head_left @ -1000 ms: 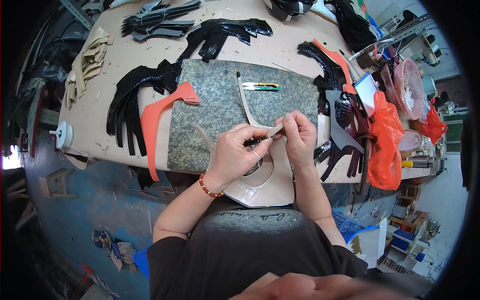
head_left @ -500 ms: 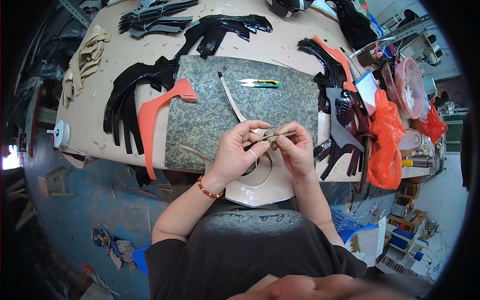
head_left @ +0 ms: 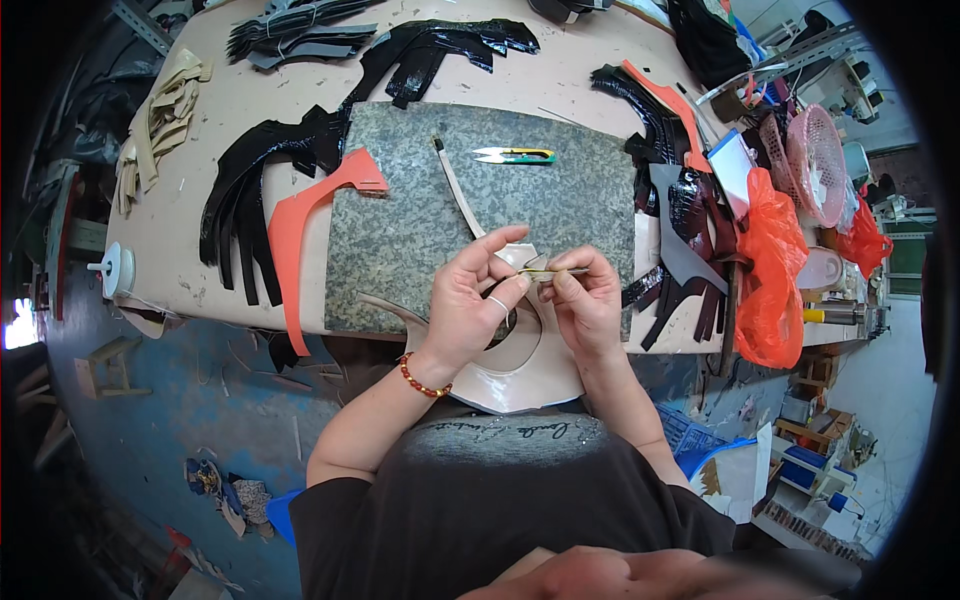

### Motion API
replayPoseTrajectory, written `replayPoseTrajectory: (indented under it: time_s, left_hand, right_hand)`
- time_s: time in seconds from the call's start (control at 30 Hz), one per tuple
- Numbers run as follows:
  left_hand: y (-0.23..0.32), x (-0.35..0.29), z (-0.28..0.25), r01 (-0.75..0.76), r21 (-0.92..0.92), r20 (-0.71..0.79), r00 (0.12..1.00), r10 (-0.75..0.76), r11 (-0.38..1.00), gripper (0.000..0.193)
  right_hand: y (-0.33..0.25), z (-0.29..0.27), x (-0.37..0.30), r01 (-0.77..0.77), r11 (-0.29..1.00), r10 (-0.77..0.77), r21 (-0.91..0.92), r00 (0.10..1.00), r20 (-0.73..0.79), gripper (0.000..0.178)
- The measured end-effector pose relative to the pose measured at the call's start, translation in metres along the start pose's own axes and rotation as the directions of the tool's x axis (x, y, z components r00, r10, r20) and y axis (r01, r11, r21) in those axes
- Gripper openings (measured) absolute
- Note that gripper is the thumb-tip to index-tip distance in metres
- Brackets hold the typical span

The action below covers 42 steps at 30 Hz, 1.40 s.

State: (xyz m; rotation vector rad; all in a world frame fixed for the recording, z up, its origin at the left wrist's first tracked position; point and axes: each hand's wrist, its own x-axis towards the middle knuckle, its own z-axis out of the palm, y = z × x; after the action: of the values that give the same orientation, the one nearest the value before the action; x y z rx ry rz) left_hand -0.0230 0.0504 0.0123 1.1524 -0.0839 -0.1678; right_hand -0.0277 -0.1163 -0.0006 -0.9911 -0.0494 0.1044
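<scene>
Head view shows close fingertip work on a pale cut piece, whose wide body lies at the desk's near edge, its strap reaching onto the stone slab. The left hand pinches a narrow part of it, index finger raised and apart; the right hand closes thumb against bent fingers on the same part. What lies between the tips is too small to make out surely. The step looks like working that narrow edge by hand; the next move seems to call for a light, steady pinch. Snips lie beyond on the slab.
</scene>
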Motion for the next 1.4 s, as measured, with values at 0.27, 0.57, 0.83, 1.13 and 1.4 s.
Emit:
replayPoseTrajectory:
  time_s: [0.27,0.57,0.83,1.13,1.4]
  left_hand:
    - [-0.004,-0.002,0.006,-0.116,0.383,-0.033,0.990,0.139,0.917,0.051]
    - [0.038,-0.006,-0.010,-0.601,0.783,0.302,0.595,0.745,0.162,0.029]
    - [0.057,0.006,0.020,-0.450,0.321,0.046,0.886,0.461,0.834,0.023]
    - [0.059,0.017,0.012,-0.451,0.757,0.249,0.868,0.429,0.474,0.011]
    - [0.027,0.018,-0.003,-0.533,0.767,0.322,0.802,0.504,0.357,0.021]
  right_hand:
    - [-0.011,0.012,0.002,0.208,0.828,-0.198,-0.520,0.977,0.075,0.008]
    - [-0.077,0.052,0.036,0.283,0.512,-0.357,-0.811,0.929,0.099,0.010]
    - [-0.085,0.095,0.048,0.606,0.413,-0.436,-0.679,0.787,0.436,0.010]
    - [-0.070,0.045,0.047,0.029,0.973,0.005,-0.229,0.989,0.147,0.014]
    - [-0.047,0.026,0.036,-0.213,0.957,0.264,-0.199,0.923,0.280,0.010]
